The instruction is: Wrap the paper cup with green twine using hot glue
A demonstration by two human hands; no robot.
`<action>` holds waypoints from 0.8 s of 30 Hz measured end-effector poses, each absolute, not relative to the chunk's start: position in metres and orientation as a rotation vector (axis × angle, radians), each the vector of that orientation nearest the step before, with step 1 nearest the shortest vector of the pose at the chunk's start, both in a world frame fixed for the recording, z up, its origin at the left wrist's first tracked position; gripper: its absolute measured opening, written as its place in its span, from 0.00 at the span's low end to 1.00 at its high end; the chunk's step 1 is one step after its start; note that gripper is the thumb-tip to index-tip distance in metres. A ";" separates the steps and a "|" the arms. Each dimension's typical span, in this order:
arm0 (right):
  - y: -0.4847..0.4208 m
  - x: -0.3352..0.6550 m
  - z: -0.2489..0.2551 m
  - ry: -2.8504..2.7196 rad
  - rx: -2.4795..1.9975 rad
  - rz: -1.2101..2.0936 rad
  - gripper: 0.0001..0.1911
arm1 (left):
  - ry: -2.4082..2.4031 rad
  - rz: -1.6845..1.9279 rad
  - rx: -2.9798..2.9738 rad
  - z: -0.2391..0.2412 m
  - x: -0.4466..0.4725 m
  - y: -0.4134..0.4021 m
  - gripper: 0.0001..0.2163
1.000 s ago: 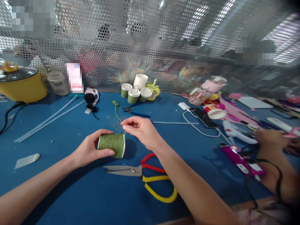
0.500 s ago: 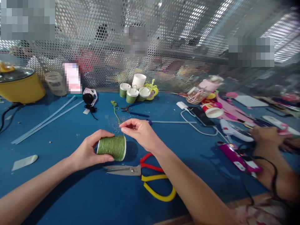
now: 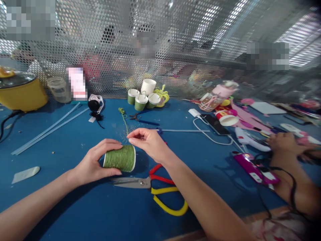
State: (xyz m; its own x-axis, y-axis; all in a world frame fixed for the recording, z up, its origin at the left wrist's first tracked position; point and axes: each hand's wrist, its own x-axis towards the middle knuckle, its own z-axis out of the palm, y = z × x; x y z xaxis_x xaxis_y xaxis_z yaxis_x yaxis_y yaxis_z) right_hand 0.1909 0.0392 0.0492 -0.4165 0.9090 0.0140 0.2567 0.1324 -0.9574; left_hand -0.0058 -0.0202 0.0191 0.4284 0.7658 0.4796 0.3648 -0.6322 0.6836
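Observation:
My left hand [image 3: 96, 160] is closed around a paper cup [image 3: 119, 158] wrapped in green yarn, lying on its side just over the table with its white rim to the right. My right hand [image 3: 147, 142] pinches a thin strand of green yarn beside the rim, thumb and forefinger together. From there the loose yarn [image 3: 123, 117] runs back to a small tangle on the table. Large scissors [image 3: 144, 183] with red and yellow handles lie open below, partly covered by my right forearm.
Blue-handled pliers [image 3: 142, 119] and several green-wrapped cups [image 3: 141, 102] stand or lie behind my hands. At left are clear glue sticks [image 3: 47, 130] and a yellow electric pot [image 3: 23, 93]. A co-worker's arm [image 3: 288, 164] is at right near a purple device [image 3: 253, 169], a phone and cables.
The cup has turned slightly in my left hand, and its fingers have shifted a little. My right hand has moved slightly left, still pinching the yarn.

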 end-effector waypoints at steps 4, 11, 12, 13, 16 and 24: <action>0.039 0.191 0.049 -1.769 -1.123 1.329 0.06 | 0.954 1.101 2.228 0.020 -0.006 -0.021 0.23; 0.038 0.190 0.051 -1.759 -1.134 1.350 0.05 | 0.952 1.122 2.257 0.019 -0.006 -0.022 0.23; 0.038 0.190 0.051 -1.756 -1.138 1.353 0.05 | 0.951 1.122 2.259 0.019 -0.006 -0.022 0.23; 0.038 0.190 0.052 -1.751 -1.142 1.359 0.04 | 0.949 1.121 2.260 0.019 -0.006 -0.022 0.23; 0.038 0.189 0.053 -1.734 -1.151 1.381 0.04 | 0.952 1.116 2.267 0.019 -0.006 -0.022 0.23; 0.037 0.187 0.053 -1.741 -1.162 1.404 0.04 | 0.950 1.121 2.276 0.019 -0.005 -0.023 0.23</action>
